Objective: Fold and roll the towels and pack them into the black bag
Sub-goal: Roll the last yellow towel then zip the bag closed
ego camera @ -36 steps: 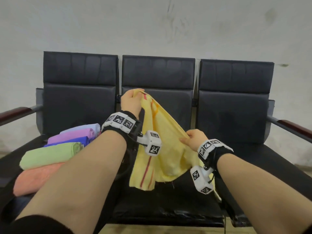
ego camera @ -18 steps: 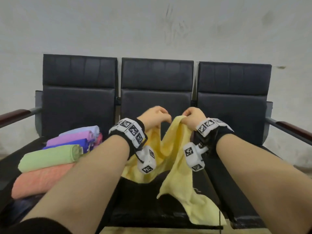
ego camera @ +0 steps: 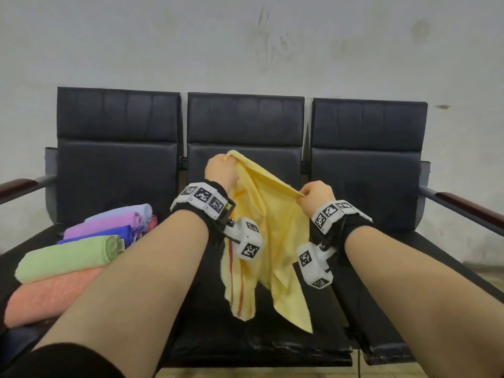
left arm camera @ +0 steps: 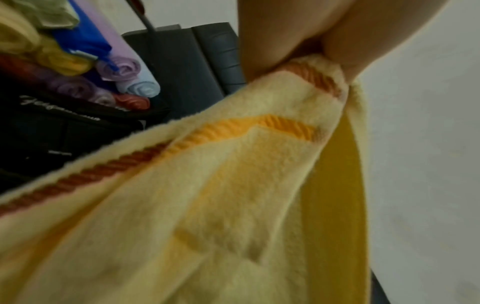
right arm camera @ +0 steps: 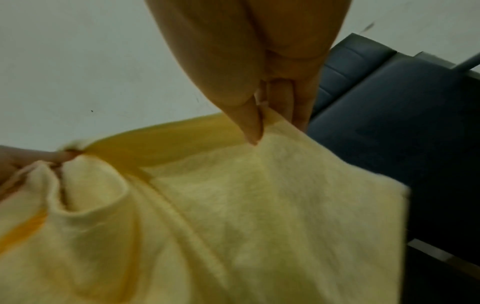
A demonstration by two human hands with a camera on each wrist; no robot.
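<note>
A yellow towel (ego camera: 272, 236) with an orange-red stripe hangs above the middle seat, its top edge stretched between my two hands. My left hand (ego camera: 221, 170) grips one bunched corner, held higher. My right hand (ego camera: 313, 193) pinches the edge lower and to the right. The left wrist view shows that corner (left arm camera: 311, 86) bunched under my left hand (left arm camera: 298, 51). In the right wrist view, thumb and fingers (right arm camera: 253, 123) pinch the towel (right arm camera: 233, 205). The black bag (left arm camera: 64, 127) holds several rolled towels (left arm camera: 124, 82).
Rolled towels lie on the left seat: a green one (ego camera: 68, 257), a peach one (ego camera: 49, 298), with blue, purple and pale blue ones behind. The three-seat black bench (ego camera: 365, 173) has armrests (ego camera: 469, 205) at both ends. A grey wall stands behind it.
Half a second ago my hands were close together and the towel sagged onto the seat. Now the left hand is higher, the hands are apart, and the towel hangs off the seat.
</note>
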